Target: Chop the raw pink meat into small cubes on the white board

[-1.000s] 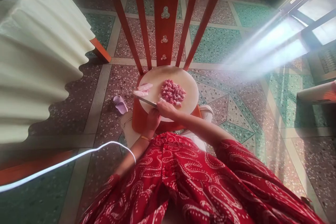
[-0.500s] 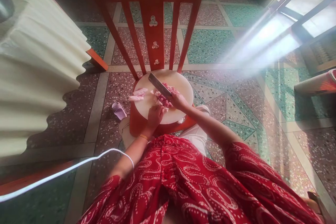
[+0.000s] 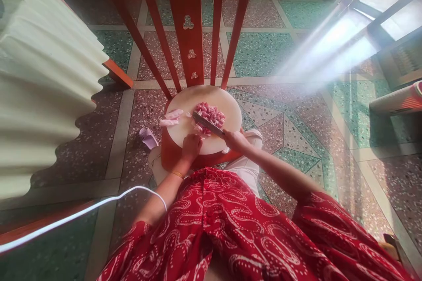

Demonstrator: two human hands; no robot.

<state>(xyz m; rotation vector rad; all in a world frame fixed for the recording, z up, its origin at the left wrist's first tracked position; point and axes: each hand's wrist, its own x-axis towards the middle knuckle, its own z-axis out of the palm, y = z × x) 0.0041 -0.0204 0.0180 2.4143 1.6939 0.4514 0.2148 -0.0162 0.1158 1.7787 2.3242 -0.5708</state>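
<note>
A round, pale cutting board (image 3: 231, 107) lies on the seat of a red wooden chair. Diced pink meat (image 3: 211, 114) is heaped near its middle, and uncut pale strips of meat (image 3: 171, 117) lie at the left rim, partly overhanging it. My right hand (image 3: 236, 141) is closed round the handle of a cleaver (image 3: 208, 124); the blade slants up to the left across the front of the diced heap. At the board's front rim my left hand (image 3: 192, 146) is closed, fingertips beside the near bits of meat. Whatever its fingers pinch is hidden.
The slatted chair back (image 3: 186, 39) rises behind the board. A pale curtain-like cloth (image 3: 49, 96) hangs on the left. A white cable (image 3: 99, 204) crosses by my left forearm. A lilac slipper (image 3: 149, 138) is on the terrazzo floor, left of the chair.
The cleaver has come down and toward me, from above the heap to its front side, with my right hand moving right and nearer. My left hand has shifted slightly left and toward me.
</note>
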